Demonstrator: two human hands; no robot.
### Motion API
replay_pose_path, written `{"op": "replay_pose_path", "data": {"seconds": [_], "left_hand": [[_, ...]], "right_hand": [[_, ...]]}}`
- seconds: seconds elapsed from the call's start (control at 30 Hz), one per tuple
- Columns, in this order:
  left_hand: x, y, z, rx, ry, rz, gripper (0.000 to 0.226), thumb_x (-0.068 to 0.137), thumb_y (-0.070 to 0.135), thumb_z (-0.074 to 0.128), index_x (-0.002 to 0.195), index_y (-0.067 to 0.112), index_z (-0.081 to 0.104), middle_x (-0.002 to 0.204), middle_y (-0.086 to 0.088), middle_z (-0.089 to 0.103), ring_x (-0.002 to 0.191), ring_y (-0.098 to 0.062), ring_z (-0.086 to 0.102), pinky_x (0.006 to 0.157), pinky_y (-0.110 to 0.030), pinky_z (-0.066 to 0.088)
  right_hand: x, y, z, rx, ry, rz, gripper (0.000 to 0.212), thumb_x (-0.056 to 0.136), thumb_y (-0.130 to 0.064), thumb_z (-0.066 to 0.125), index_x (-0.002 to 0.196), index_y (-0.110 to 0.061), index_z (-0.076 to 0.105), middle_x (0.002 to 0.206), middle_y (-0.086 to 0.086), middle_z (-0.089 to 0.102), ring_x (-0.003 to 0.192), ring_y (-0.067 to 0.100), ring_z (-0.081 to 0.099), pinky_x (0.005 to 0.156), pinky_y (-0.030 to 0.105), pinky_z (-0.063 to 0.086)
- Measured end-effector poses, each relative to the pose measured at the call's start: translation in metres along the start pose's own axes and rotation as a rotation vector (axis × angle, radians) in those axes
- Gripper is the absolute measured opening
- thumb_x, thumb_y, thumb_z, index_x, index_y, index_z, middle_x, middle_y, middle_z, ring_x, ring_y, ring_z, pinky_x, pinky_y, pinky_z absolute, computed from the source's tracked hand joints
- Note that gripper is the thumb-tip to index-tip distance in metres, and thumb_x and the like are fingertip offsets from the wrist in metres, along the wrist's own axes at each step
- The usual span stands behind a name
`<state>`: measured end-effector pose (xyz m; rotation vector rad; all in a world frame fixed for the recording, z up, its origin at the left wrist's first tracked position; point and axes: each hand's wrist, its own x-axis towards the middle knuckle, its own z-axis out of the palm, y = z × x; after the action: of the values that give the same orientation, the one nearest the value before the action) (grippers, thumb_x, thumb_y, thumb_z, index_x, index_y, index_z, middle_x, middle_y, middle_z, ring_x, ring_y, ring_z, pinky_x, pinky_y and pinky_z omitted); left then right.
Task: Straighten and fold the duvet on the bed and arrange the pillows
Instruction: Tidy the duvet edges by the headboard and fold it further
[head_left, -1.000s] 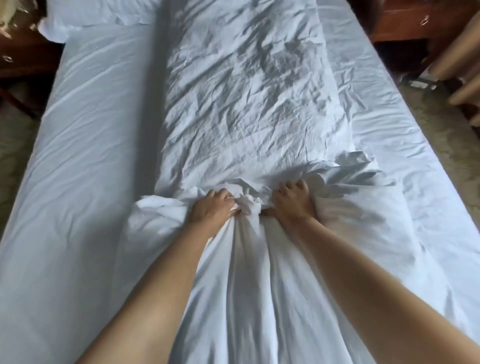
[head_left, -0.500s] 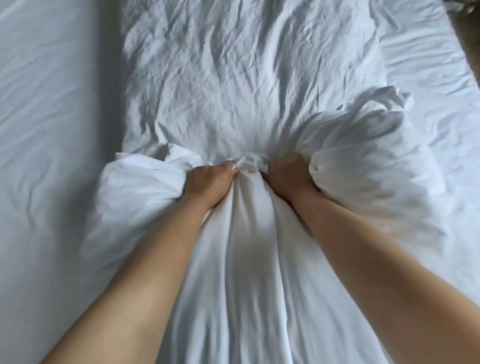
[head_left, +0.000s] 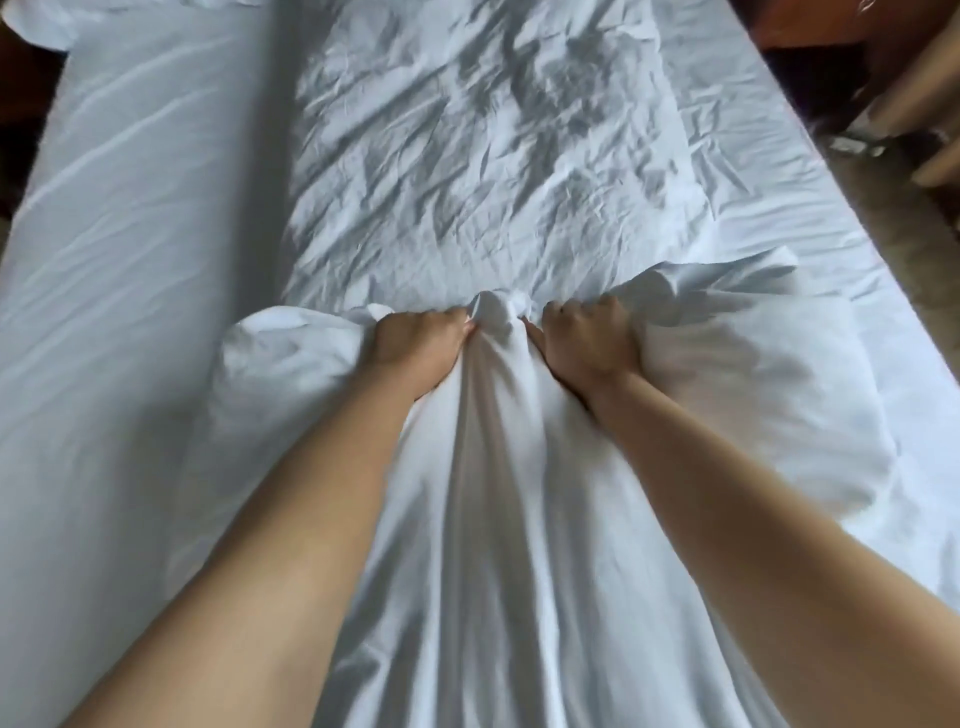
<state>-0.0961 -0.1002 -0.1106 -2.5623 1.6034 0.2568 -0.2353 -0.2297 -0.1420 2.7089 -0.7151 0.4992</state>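
Dark wooden furniture (head_left: 810, 23) top right; carpet (head_left: 883, 208) beside.

Left hand (head_left: 420, 349) and right hand (head_left: 586, 340) outstretched, fingers (head_left: 571, 310) curled tight.

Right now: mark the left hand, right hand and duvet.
left hand (head_left: 421, 349), head view, back of the hand.
right hand (head_left: 587, 340), head view, back of the hand.
duvet (head_left: 483, 171), head view, crumpled flat stretch beyond the hands.
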Motion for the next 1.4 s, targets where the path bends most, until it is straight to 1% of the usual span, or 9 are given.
{"op": "replay_pose_path", "data": {"seconds": [0.23, 0.33, 0.43, 0.6, 0.7, 0.83, 1.03, 1.27, 1.4], "left_hand": [[-0.027, 0.005, 0.082, 0.121, -0.079, 0.082, 0.081, 0.088, 0.043, -0.01, 0.122, 0.02, 0.059, 0.102, -0.012, 0.07, 0.091, -0.033, 0.067, 0.087, -0.048, 0.046], [-0.024, 0.007, 0.069, 0.106, -0.067, 0.04, 0.059, 0.099, 0.043, 0.012, 0.116, 0.017, 0.063, 0.108, -0.01, 0.068, 0.096, -0.033, 0.066, 0.078, -0.043, 0.047], [-0.037, 0.016, 0.047, 0.004, 0.019, -0.029, 0.047, 0.095, 0.041, 0.033, 0.097, 0.012, 0.07, 0.096, -0.014, 0.066, 0.085, -0.036, 0.066, 0.069, -0.043, 0.049], [-0.063, 0.04, 0.012, -0.05, 0.025, -0.101, 0.043, 0.096, 0.032, 0.041, 0.138, 0.024, 0.043, 0.138, -0.006, 0.042, 0.124, -0.029, 0.043, 0.103, -0.045, 0.032], [-0.083, 0.065, -0.011, -0.084, -0.001, -0.064, 0.042, 0.097, 0.029, 0.037, 0.138, 0.024, 0.041, 0.15, -0.002, 0.03, 0.136, -0.024, 0.03, 0.113, -0.044, 0.02], [-0.108, 0.101, -0.03, -0.1, -0.035, -0.011, 0.048, 0.097, 0.018, 0.034, 0.145, 0.023, 0.033, 0.154, 0.001, 0.025, 0.141, -0.02, 0.022, 0.117, -0.045, 0.013], [-0.121, 0.149, -0.034, -0.089, -0.031, -0.043, 0.06, 0.1, 0.028, 0.029, 0.153, 0.024, -0.001, 0.161, 0.001, 0.005, 0.147, -0.019, 0.006, 0.118, -0.049, 0.005], [-0.104, 0.174, 0.004, -0.012, -0.086, -0.083, 0.06, 0.1, 0.04, 0.016, 0.153, 0.016, 0.0, 0.161, 0.0, 0.005, 0.148, -0.017, 0.002, 0.119, -0.047, -0.002], [-0.087, 0.159, 0.036, -0.013, 0.021, -0.15, 0.074, 0.085, 0.058, -0.005, 0.152, 0.028, 0.005, 0.16, -0.001, 0.01, 0.148, -0.022, 0.006, 0.114, -0.047, -0.01]], "right_hand": [[-0.064, -0.031, 0.052, 0.026, -0.19, -0.046, 0.05, 0.084, -0.044, 0.034, 0.066, -0.013, 0.069, 0.058, 0.004, 0.061, 0.054, 0.023, 0.058, 0.068, 0.036, 0.028], [-0.055, -0.03, 0.035, -0.008, -0.273, -0.008, 0.052, 0.082, -0.048, 0.035, 0.064, -0.014, 0.07, 0.058, 0.004, 0.062, 0.056, 0.022, 0.06, 0.071, 0.036, 0.029], [-0.056, -0.029, 0.013, -0.023, -0.268, 0.005, 0.035, 0.073, -0.049, 0.066, 0.066, -0.015, 0.07, 0.06, 0.003, 0.062, 0.06, 0.022, 0.061, 0.076, 0.037, 0.037], [-0.06, -0.008, -0.048, 0.045, -0.194, -0.001, 0.014, 0.063, -0.021, 0.075, 0.066, -0.009, 0.068, 0.067, 0.01, 0.061, 0.065, 0.029, 0.061, 0.083, 0.041, 0.031], [-0.068, 0.011, -0.092, 0.062, -0.17, 0.029, 0.022, 0.07, -0.015, 0.046, 0.063, -0.008, 0.066, 0.066, 0.01, 0.059, 0.066, 0.029, 0.058, 0.084, 0.039, 0.034], [-0.097, 0.04, -0.126, 0.039, -0.191, 0.074, 0.016, 0.069, -0.012, 0.061, 0.082, -0.008, 0.07, 0.095, 0.014, 0.067, 0.096, 0.031, 0.061, 0.099, 0.043, 0.034], [-0.139, 0.071, -0.153, 0.129, -0.282, 0.203, 0.058, 0.073, -0.034, 0.069, 0.128, -0.017, 0.06, 0.136, 0.016, 0.054, 0.124, 0.032, 0.053, 0.106, 0.05, 0.035], [-0.186, 0.058, -0.121, 0.253, -0.242, 0.031, 0.06, 0.084, -0.045, 0.046, 0.14, -0.022, 0.047, 0.15, 0.009, 0.037, 0.14, 0.028, 0.033, 0.112, 0.056, 0.016], [-0.169, 0.092, -0.079, 0.258, -0.455, 0.194, 0.068, 0.086, -0.063, 0.036, 0.147, -0.036, 0.029, 0.159, 0.004, 0.017, 0.146, 0.025, 0.015, 0.111, 0.061, -0.001]]}}
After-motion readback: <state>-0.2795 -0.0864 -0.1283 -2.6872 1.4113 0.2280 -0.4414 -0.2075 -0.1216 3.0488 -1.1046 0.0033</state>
